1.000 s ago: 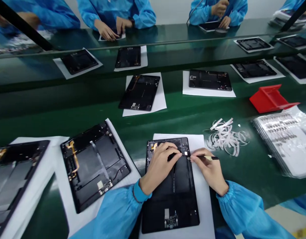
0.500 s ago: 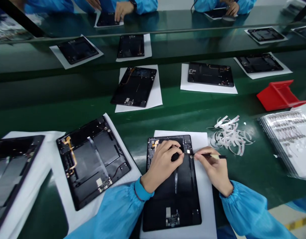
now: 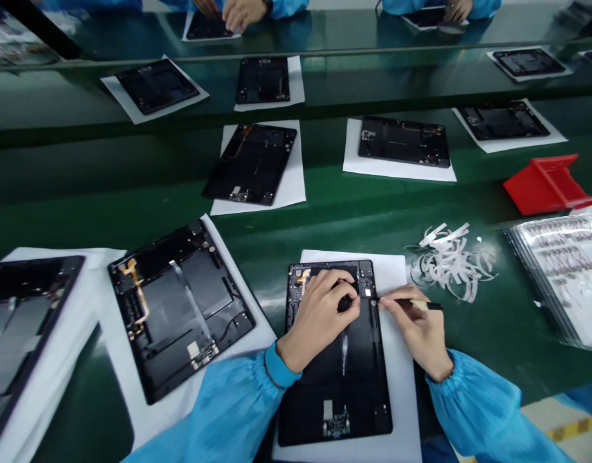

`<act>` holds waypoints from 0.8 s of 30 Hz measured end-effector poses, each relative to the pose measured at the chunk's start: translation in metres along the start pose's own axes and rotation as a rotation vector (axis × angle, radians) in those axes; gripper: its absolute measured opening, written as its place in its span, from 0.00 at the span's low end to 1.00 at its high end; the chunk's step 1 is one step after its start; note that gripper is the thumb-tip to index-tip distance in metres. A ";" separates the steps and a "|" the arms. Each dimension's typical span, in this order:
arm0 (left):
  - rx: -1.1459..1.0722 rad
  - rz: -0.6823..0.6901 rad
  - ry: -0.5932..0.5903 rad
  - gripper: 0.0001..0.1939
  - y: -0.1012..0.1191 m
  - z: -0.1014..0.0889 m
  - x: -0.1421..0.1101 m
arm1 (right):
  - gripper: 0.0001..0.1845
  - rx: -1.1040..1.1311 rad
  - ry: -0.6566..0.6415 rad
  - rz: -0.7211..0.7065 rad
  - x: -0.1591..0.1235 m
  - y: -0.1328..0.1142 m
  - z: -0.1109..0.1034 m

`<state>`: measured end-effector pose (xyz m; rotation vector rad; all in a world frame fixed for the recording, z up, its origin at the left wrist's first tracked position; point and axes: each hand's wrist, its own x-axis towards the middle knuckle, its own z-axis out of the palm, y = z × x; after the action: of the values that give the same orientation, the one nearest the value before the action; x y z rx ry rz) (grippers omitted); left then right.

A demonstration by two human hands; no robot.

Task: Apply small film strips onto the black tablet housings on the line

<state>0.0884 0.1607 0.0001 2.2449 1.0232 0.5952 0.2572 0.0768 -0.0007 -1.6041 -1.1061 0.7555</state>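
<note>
One open black tablet housing [image 3: 339, 402], lying flat on a white sheet [image 3: 405, 399] at the near edge of the green surface [image 3: 319, 222]. Right hand [image 3: 421, 331]: closed on a slim tool [image 3: 428, 305], black and cream, fingertips beside the housing's upper right edge. Left hand [image 3: 319, 312]: over the upper part, fingers curled toward the thumb; cannot tell whether gripping anything. Leftward, a second housing [image 3: 161, 321], set askew, orange ribbon at its side. Rightward, a heap of curled white strips [image 3: 457, 267], a red bin [image 3: 546, 183], a bagged stack of small parts [image 3: 560, 257]. Farther back, co-workers' hands [image 3: 245, 13].
</note>
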 end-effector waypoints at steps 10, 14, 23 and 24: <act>-0.016 0.016 0.003 0.05 0.000 -0.001 0.001 | 0.04 0.076 0.016 -0.023 -0.002 0.004 0.001; -0.019 0.010 0.006 0.06 -0.001 -0.001 0.001 | 0.04 0.069 0.009 -0.024 -0.002 0.005 0.001; -0.021 -0.011 0.001 0.06 0.000 -0.001 0.002 | 0.05 0.040 0.018 0.001 -0.002 0.006 0.000; -0.019 -0.016 0.000 0.06 0.000 -0.001 0.002 | 0.04 0.044 0.022 0.001 -0.002 0.005 0.000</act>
<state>0.0893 0.1627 0.0013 2.2181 1.0302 0.5951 0.2584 0.0747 -0.0056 -1.5724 -1.0659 0.7556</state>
